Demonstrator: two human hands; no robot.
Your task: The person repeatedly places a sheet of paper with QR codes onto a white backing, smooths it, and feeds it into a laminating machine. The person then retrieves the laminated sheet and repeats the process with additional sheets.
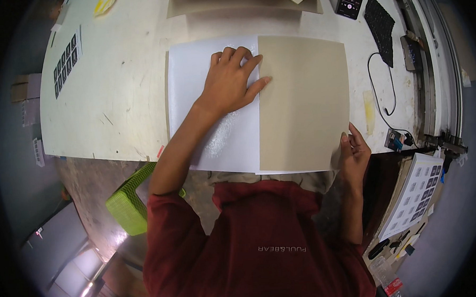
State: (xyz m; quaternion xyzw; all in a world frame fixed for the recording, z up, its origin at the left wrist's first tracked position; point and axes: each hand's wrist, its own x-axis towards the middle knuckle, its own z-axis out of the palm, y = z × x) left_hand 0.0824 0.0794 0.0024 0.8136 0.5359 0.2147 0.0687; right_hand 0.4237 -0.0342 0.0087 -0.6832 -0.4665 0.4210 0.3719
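Your left hand [232,85] lies on the white sheet [188,97], close to the line where this sheet meets the beige board [305,103]; its fingers are bent, and the thumb and the forefinger stand apart from each other, with their tips at the left edge of the board. Your right hand [355,156] is at the lower right part of the same board; the thumb is over the board near its edge, and the other fingers are at the outer side; whether they are clamped on it, I cannot tell. The sheet and the board are side by side in front of you, on the white table [114,122]; their lower edges go a little past the near edge of the table; on the sheet there is a shiny, speckled patch [216,141], below your left hand. At the far side you have more beige boards [242,5], and next to them a phone [351,0]; a black cable [374,87] lies to the right; the printed sheet [67,63] is on the left part of the table; a green basket [128,206] stands lower, beside your left arm.
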